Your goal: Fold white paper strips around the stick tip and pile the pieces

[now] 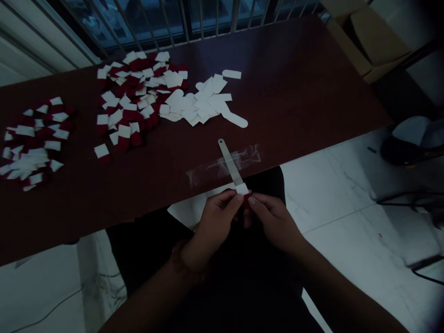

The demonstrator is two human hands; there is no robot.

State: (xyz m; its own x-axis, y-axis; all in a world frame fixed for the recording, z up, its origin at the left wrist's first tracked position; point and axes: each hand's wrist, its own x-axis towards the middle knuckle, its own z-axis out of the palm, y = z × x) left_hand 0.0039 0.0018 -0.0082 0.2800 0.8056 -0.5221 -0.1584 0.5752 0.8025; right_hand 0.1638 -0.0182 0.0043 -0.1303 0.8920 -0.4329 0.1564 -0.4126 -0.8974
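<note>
Head view: both hands are low in the middle, just off the near edge of the table (pixel 294 92) and over the person's dark lap. The left hand (pixel 217 217) and right hand (pixel 274 219) meet fingertip to fingertip. Both pinch narrow on one small red-and-white piece (pixel 243 190), white end up, with the red end mostly hidden between the fingers. A thin metal strip (pixel 229 162) sticks out of the piece and slants up and left over the table edge, with a small hole at its far end. Cannot tell how deep the strip sits in the piece, or whether either hand also grips the strip itself.

Under the strip, a clear plastic sleeve (pixel 222 166) lies flat on the table near the edge. Further back in the middle is a big heap of red-and-white pieces (pixel 135 92). Touching it on the right is a heap of plain white pieces (pixel 204 101), some with rounded ends. A smaller red-and-white heap (pixel 33 138) sits at the far left, well apart from the others.

Window bars (pixel 194 18) run behind the table. A cardboard box (pixel 371 41) is at the top right. The white tiled floor (pixel 340 185) is on the right. The scene is dim.
</note>
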